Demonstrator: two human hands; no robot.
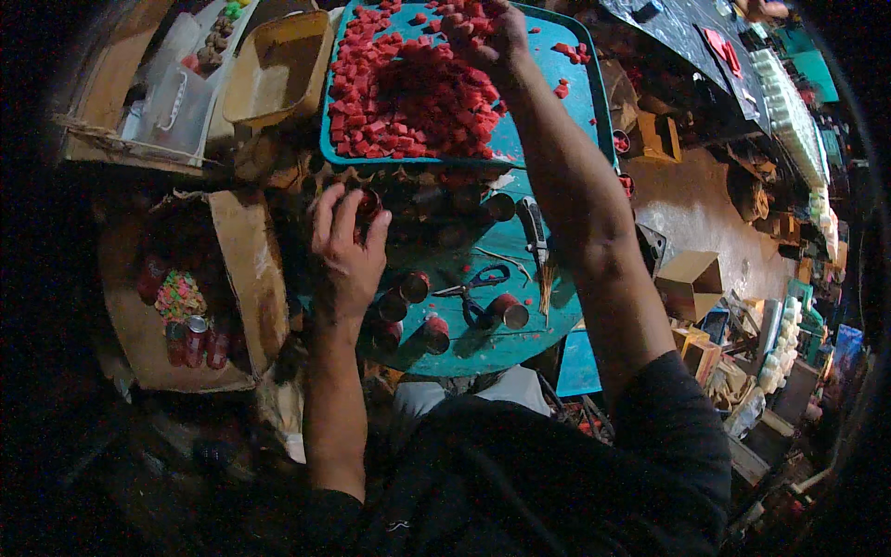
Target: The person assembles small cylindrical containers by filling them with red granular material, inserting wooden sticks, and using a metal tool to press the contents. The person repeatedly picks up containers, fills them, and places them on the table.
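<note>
My left hand (345, 246) is curled around a small, dark red cylindrical container (369, 203) in front of the tray. My right hand (490, 39) is raised at the far side, closed around several red cubes (464, 26). Below it lies a blue-green tray (543, 116) with a large heap of red cubes (371, 125) on its left half and a few strays on its right. On the round blue-green table (464, 353) stand more small cylinders (510, 311). Among them lie dark-handled scissors (473, 286) and a utility knife (534, 227) beside thin sticks (546, 286).
To the left is an open cardboard box (255, 278) with red cylinders (195, 342) and a multicoloured pile (180, 297). Behind it are a yellowish basin (278, 70) and a clear plastic bin (176, 111). Cartons (690, 283) and a dark-covered table (687, 46) stand to the right.
</note>
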